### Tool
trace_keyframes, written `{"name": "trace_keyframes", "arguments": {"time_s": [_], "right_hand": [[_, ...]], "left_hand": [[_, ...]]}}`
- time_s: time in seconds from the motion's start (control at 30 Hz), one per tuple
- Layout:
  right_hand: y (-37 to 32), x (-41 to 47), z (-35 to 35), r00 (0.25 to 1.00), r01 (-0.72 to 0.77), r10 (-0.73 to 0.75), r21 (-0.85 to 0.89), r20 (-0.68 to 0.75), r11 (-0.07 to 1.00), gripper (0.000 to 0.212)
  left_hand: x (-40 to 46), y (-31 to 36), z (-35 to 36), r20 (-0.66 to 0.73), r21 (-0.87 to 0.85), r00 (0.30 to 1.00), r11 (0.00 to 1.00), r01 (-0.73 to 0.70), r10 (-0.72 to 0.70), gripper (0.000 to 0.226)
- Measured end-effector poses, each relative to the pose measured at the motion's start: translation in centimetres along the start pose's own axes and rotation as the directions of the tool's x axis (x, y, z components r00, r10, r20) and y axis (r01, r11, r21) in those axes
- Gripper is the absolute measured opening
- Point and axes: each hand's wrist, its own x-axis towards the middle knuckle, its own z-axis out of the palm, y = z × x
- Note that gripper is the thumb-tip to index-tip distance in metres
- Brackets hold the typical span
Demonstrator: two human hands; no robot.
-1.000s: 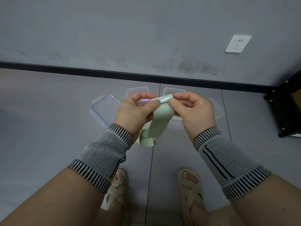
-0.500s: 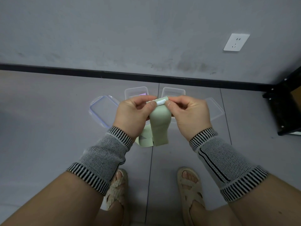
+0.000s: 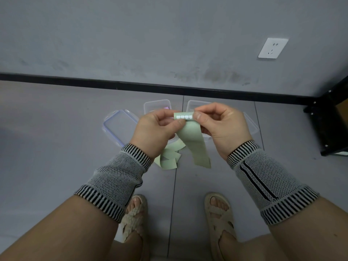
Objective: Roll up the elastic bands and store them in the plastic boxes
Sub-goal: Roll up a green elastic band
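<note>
Elastic band (image 3: 190,137), pale green, is held up in front of the person between both hands, above the floor (image 3: 56,147). Its top end, marked with a row of small white shapes, is pinched from the left by the left hand (image 3: 156,132) and from the right by the right hand (image 3: 224,127), thumbs and forefingers being closed on that edge. The hands are close together, almost touching at the fingertips. From the pinch the band hangs down as a flat strip, and the rest of it is seen lying in loose folds on the floor just below the left wrist.

Clear plastic boxes (image 3: 157,106) are set on the floor beyond the hands, near the wall (image 3: 169,44), with a blue-rimmed lid (image 3: 117,127) lying to their left; something purple can be made out in one box, though what it is cannot be told.

The step in hand appears to be the start of the roll, with little or nothing wound so far. For a tidy roll, the first turn is best made tight and square to the strip's edges, so that later turns are stacked evenly and not coned to one side. Light tension should be kept on the hanging part while it is wound, and twists in the loose folds should be let out before they are taken up.
</note>
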Motion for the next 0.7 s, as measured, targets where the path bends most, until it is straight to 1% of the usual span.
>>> {"name": "trace_keyframes", "arguments": {"time_s": [0.13,0.2,0.27,0.33,0.4,0.5,0.6,0.7], "right_hand": [[0.17,-0.03,0.21,0.999,0.045,-0.045,-0.003,0.013,0.999,0.018],[0.29,-0.06,0.22,0.998,0.047,-0.047,-0.011,0.040,0.999,0.020],[0.30,-0.06,0.29,0.998,0.016,-0.018,0.025,0.064,1.000,0.019],[0.37,0.03,0.28,0.997,-0.050,0.044,0.084,0.071,0.995,0.016],[0.52,0.09,0.17,0.994,-0.092,0.088,0.068,0.068,0.993,0.008],[0.64,0.04,0.03,0.994,-0.088,0.089,-0.017,0.061,0.996,0.004],[0.49,0.03,0.08,0.996,-0.082,0.081,0.030,0.039,0.996,0.004],[0.43,0.08,0.07,0.997,-0.077,0.076,0.077,0.023,0.994,0.008]], "left_hand": [[0.00,0.23,-0.14,0.008,-0.097,0.999,0.995,0.037,-0.036,0.008],[0.15,0.15,-0.31,0.000,-0.071,1.000,0.997,0.029,-0.029,0.009],[0.18,0.06,-0.44,-0.004,-0.058,1.000,0.998,0.015,-0.015,0.011],[0.16,0.08,-0.53,-0.005,-0.061,1.000,0.998,0.002,-0.002,0.013],[0.15,0.19,-0.62,0.005,-0.089,1.000,0.996,-0.007,0.008,0.016],[0.11,0.31,-0.57,0.025,-0.141,1.000,0.990,-0.012,0.016,0.020],[0.08,0.25,-0.41,0.023,-0.160,1.000,0.987,0.001,0.003,0.020],[0.17,0.23,-0.28,0.016,-0.206,0.999,0.977,0.047,-0.045,0.018]]}}
